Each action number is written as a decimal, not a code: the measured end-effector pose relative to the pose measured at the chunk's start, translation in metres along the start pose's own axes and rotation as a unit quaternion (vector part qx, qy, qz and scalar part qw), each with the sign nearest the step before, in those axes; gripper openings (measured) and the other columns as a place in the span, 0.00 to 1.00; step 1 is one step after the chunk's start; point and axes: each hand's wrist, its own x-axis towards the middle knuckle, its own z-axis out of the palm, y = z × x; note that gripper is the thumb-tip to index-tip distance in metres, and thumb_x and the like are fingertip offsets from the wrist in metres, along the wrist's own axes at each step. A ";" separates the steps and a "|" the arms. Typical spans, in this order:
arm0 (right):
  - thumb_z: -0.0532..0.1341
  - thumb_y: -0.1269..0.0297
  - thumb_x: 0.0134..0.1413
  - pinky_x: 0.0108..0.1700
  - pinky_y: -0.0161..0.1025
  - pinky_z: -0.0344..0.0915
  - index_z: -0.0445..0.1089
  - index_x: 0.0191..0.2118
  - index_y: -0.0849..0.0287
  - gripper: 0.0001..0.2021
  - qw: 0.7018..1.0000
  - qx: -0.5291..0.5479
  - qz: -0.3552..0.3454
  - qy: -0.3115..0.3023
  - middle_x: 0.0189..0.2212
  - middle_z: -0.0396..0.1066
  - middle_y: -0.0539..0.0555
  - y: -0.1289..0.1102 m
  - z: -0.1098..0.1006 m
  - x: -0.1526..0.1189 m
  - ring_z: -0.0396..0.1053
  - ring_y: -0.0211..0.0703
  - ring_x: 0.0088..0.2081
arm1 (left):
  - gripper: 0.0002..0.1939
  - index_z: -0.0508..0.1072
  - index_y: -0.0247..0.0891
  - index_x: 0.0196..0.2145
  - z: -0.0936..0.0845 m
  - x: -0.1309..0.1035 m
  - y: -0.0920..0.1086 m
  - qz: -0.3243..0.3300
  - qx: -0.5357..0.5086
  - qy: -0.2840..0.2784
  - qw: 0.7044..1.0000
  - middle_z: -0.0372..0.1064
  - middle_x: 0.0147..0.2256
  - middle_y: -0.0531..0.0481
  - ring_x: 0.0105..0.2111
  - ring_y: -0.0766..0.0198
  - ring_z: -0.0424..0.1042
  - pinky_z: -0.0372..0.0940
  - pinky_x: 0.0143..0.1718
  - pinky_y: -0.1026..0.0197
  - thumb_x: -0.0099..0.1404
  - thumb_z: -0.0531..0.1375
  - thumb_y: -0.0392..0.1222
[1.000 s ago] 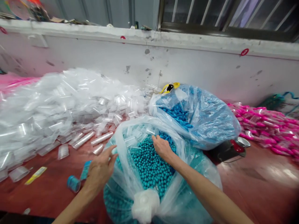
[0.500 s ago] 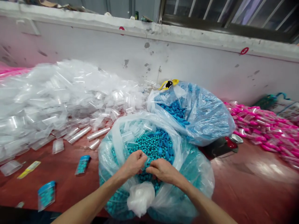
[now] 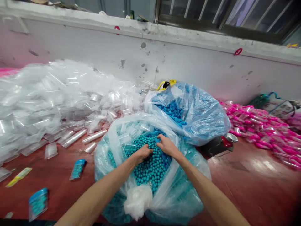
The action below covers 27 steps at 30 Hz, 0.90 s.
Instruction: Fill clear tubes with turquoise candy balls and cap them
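Note:
Turquoise beads (image 3: 150, 174) fill an open clear plastic bag (image 3: 110, 131) in front of me. My left hand (image 3: 143, 153) dips into the beads with its fingers curled together; whatever they hold is hidden. Just to its right, my right hand (image 3: 166, 145) is over the bag's far right side, thumb and fingers apart, by the blue caps (image 3: 157, 132) lying on the beads. Several clear plastic sleeves (image 3: 124, 138) rest in the bag's left part. The bag's knotted corner (image 3: 138, 201) sticks up at the front.
Clear sleeves are heaped in a big pile (image 3: 58, 94) at the left. Behind stands a bag of blue parts (image 3: 199, 110), with a dark tin (image 3: 215, 146) beside it. Pink packs (image 3: 258, 125) lie right. Two bead-filled pouches (image 3: 78, 169) and a yellow strip (image 3: 18, 177) lie on the red table.
My hands were close together over the front of the beads. Both have moved farther into the bag, the left into the beads, the right toward the blue caps, its fingers spreading. The view shifted slightly.

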 end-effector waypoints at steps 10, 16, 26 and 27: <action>0.53 0.70 0.47 0.26 0.33 0.51 0.62 0.32 0.61 0.04 0.999 0.049 -0.011 0.011 0.23 0.64 0.49 0.011 0.005 -0.017 0.61 0.38 0.25 | 0.19 0.69 0.33 0.34 -0.028 -0.033 0.006 0.012 -0.211 -0.066 0.975 0.67 0.27 0.51 0.25 0.68 0.64 0.58 0.28 0.65 0.46 0.65 0.47; 0.50 0.71 0.53 0.33 0.33 0.57 0.59 0.44 0.60 0.11 0.997 0.018 -0.066 0.036 0.31 0.69 0.53 -0.007 0.007 -0.035 0.67 0.42 0.33 | 0.17 0.66 0.34 0.33 -0.027 -0.046 0.008 0.043 -0.186 -0.038 0.981 0.66 0.26 0.52 0.24 0.72 0.64 0.56 0.27 0.69 0.48 0.63 0.46; 0.48 0.75 0.56 0.33 0.36 0.57 0.66 0.35 0.61 0.10 0.984 -0.172 -0.021 0.048 0.32 0.69 0.58 -0.008 0.019 -0.048 0.67 0.46 0.36 | 0.09 0.61 0.37 0.24 -0.017 -0.033 0.002 -0.056 -0.019 0.003 0.998 0.61 0.16 0.57 0.13 0.70 0.60 0.50 0.16 0.68 0.52 0.58 0.43; 0.49 0.74 0.56 0.32 0.36 0.56 0.66 0.33 0.61 0.09 0.984 -0.169 -0.017 0.043 0.31 0.69 0.58 -0.007 0.021 -0.048 0.67 0.46 0.35 | 0.09 0.61 0.36 0.22 -0.012 -0.025 0.003 -0.063 -0.005 0.010 0.998 0.59 0.14 0.58 0.13 0.69 0.60 0.50 0.17 0.67 0.50 0.59 0.40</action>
